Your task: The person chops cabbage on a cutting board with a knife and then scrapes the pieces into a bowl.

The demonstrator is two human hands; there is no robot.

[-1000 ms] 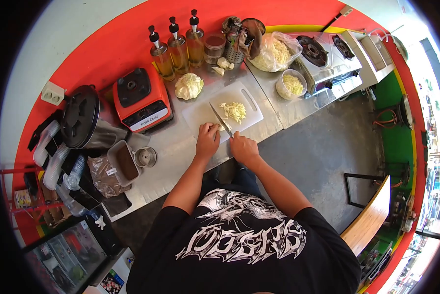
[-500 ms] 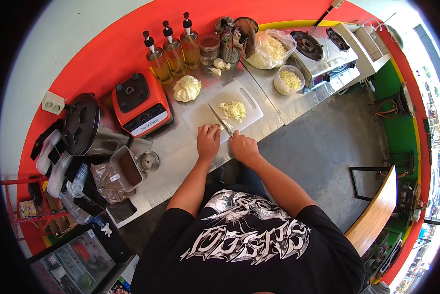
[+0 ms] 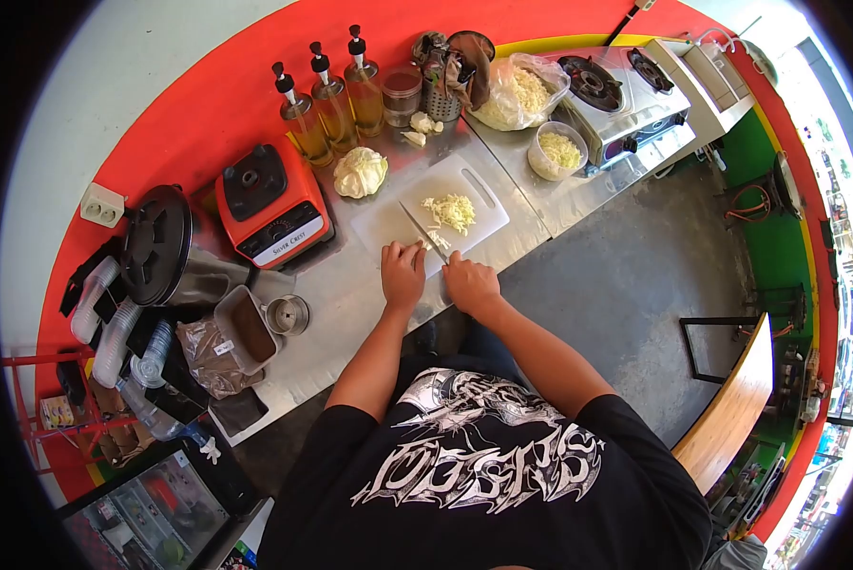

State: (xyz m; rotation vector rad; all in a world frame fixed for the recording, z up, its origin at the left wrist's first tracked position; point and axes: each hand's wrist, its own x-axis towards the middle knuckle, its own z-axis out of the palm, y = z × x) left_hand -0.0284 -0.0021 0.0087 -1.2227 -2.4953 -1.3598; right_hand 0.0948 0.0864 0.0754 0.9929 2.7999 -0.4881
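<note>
My right hand (image 3: 471, 283) is closed round the handle of a kitchen knife (image 3: 414, 218), whose blade slants up and left across the white cutting board (image 3: 379, 225). Left of the blade, my left hand (image 3: 403, 274) rests at the board's near edge with its fingers curled together; whatever is under them is hidden. A few pale shreds lie by the blade near my left fingertips. Beyond the knife, to its right, sits a small heap of shredded cabbage (image 3: 451, 214). A cut head of cabbage (image 3: 360, 173) stands on the metal counter behind the board.
A red blender base (image 3: 272, 204) stands left of the board, with three oil bottles (image 3: 331, 104) behind. To the right are a tub of shredded cabbage (image 3: 557, 152), a plastic bag of shreds (image 3: 521, 92) and a gas stove (image 3: 626, 90). Garlic (image 3: 425, 123) lies near the wall.
The knife blade has shifted slightly left and down beside my left fingertips. Both hands stay in nearly the same place, and the view has shifted a little.
</note>
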